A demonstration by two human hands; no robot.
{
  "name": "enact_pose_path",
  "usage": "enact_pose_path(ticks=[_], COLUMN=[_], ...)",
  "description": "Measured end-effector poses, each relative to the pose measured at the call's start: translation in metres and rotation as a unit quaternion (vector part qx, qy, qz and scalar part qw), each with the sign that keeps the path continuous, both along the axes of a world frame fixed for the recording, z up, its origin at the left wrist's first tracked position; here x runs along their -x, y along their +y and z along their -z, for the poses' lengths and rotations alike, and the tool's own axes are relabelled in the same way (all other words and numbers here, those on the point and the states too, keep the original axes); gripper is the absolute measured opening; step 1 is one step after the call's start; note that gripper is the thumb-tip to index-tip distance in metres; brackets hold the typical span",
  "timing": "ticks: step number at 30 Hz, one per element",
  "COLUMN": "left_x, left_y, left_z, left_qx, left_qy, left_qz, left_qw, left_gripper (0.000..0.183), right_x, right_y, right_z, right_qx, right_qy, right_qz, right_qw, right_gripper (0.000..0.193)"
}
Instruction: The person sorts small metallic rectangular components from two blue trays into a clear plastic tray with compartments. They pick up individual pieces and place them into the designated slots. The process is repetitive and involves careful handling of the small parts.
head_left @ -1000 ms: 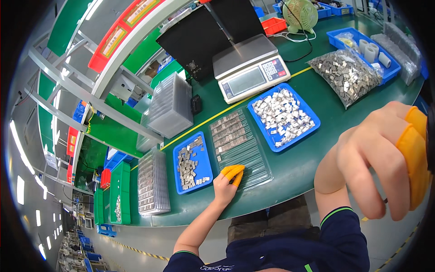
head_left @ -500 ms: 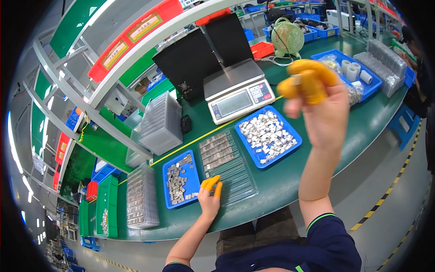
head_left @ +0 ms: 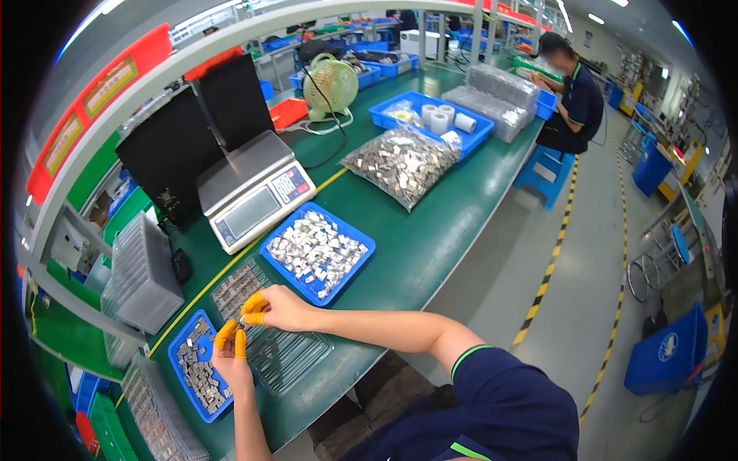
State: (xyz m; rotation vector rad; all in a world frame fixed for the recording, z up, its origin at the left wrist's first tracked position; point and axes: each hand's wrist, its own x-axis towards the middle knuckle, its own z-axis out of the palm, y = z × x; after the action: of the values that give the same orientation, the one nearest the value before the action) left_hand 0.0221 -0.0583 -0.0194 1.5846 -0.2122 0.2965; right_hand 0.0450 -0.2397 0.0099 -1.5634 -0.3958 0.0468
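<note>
Yellow finger cots cover fingertips on both my hands, which meet over the near left of the clear slotted tray (head_left: 288,357). My left hand (head_left: 233,359) is closed in a pinch on a small grey metal part (head_left: 241,326), mostly hidden by its fingers. From the right, my right hand (head_left: 283,309) pinches a small pale piece against it; its exact kind is too small to tell. Rows of grey metal parts fill the tray's far end. Left of it lies a blue tray (head_left: 181,367) of loose metal parts; beyond, another blue tray (head_left: 367,244) holds many small white-and-metal pieces.
A weighing scale (head_left: 254,201) stands behind the trays. Farther right are a clear bag of metal parts (head_left: 403,165) and a blue bin (head_left: 480,132) with white rolls. Stacked clear trays (head_left: 146,265) stand at left. A seated person (head_left: 573,100) works at the far bench end.
My right hand has come down from its raised place and met my left hand above the slotted tray. My left hand has lifted off that tray. The view has swung to the right.
</note>
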Motion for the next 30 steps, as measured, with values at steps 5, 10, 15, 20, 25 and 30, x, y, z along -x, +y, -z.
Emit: enact_pose_path(ticks=[5, 10, 15, 20, 25, 30], left_x=[0.005, 0.011, 0.01, 0.015, 0.017, 0.018], left_y=[0.004, 0.011, 0.001, 0.005, 0.001, -0.001], left_z=[0.015, 0.012, -0.002, -0.012, -0.009, -0.014], left_qx=[0.051, 0.018, 0.041, 0.043, 0.079, 0.04], left_qy=[0.038, 0.04, 0.117, 0.121, 0.133, 0.109], left_qz=[-0.02, -0.025, -0.024, -0.009, 0.004, 0.011], left_qw=[0.998, 0.999, 0.992, 0.992, 0.988, 0.993], left_gripper=[0.023, 0.023, 0.023, 0.024, 0.025, 0.024], right_x=[0.002, 0.007, 0.007, 0.007, 0.008, 0.006], right_y=[0.006, 0.01, 0.006, 0.013, 0.008, -0.001], right_z=[0.019, 0.007, 0.0, 0.004, 0.004, 0.006], right_qx=[-0.009, 0.004, -0.011, -0.065, -0.054, 0.017], right_qy=[-0.009, 0.047, 0.104, 0.162, 0.19, 0.15], right_qz=[0.005, -0.033, -0.036, -0.045, -0.039, -0.052], right_qw=[1.0, 0.998, 0.994, 0.984, 0.979, 0.987], right_gripper=[0.023, 0.023, 0.02, 0.021, 0.023, 0.023])
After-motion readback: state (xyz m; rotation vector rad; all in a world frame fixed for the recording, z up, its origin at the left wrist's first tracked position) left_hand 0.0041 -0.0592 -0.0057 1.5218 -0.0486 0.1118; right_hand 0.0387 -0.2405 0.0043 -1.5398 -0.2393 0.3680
